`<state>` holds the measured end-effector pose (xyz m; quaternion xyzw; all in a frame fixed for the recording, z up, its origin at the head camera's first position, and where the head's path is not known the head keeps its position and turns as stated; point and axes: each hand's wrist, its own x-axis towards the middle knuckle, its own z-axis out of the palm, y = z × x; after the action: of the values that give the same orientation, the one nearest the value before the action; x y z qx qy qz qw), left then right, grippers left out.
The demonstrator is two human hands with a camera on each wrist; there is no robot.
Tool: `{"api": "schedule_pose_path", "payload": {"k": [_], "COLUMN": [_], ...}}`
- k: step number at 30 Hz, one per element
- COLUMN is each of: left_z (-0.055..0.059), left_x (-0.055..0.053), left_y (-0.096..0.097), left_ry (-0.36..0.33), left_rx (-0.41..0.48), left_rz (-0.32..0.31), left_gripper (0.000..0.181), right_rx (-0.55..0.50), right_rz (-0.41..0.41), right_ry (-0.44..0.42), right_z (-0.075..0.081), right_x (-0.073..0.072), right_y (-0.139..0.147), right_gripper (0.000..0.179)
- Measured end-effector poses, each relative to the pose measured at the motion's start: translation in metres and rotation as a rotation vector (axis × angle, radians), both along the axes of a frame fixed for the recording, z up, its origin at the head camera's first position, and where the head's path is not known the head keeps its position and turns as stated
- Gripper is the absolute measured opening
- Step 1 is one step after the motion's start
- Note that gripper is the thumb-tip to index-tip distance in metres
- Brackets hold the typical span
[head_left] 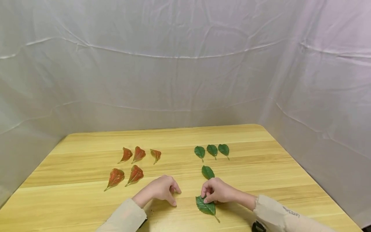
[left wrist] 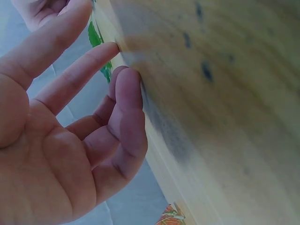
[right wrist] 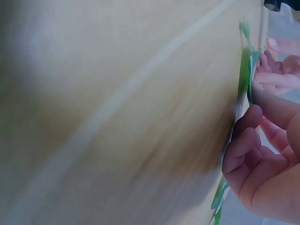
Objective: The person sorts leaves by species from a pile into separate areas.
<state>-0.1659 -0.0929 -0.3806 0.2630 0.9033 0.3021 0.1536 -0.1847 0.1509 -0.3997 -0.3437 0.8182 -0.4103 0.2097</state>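
Observation:
My right hand (head_left: pixel 219 190) pinches a large green leaf (head_left: pixel 205 207) near its upper edge, thumb on top. That leaf lies at the table's near side, its stem pointing toward me. In the right wrist view the leaf (right wrist: pixel 244 70) appears nearly edge-on beside the thumb. Just beyond the hand is another green leaf (head_left: pixel 208 172), its lower end hidden by the fingers. To the left, my left hand (head_left: pixel 163 189) holds nothing. The left wrist view shows that hand (left wrist: pixel 70 140) with its fingers loosely bent and fingertips at the tabletop.
A row of three small green leaves (head_left: pixel 212 150) lies farther back on the right of the wooden table (head_left: pixel 179 135). Several red leaves (head_left: pixel 136 174) lie in two rows on the left. Grey-white cloth (head_left: pixel 174 80) hangs behind and beside the table.

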Motion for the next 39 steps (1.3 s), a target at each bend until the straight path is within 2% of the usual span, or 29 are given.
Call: {"api": "schedule_pose_path", "payload": {"k": [6,12,28,39], "left_z": [0.001,0.001,0.002,0.002], "left_x": [0.0,0.0,0.0,0.001], "left_y": [-0.001,-0.002,-0.002,-0.001], "left_ry": [0.001,-0.02,-0.038,-0.039], "left_rx": [-0.019,-0.027,-0.017,-0.021], "left_rz": [0.006,0.011,0.003,-0.007], "left_gripper": [0.029,0.028,0.028,0.028], "right_rx": [-0.067,-0.082,-0.11,-0.091], "right_rz": [-0.036,-0.092,-0.233,-0.326], "right_ry": [-0.059,-0.099,0.011,0.012], "right_z": [0.005,0.011,0.016,0.017], "right_x": [0.0,-0.004,-0.025,-0.045], "right_y": [0.009,0.021,0.051,0.062], "right_gripper": [0.006,0.005,0.012,0.023]}}
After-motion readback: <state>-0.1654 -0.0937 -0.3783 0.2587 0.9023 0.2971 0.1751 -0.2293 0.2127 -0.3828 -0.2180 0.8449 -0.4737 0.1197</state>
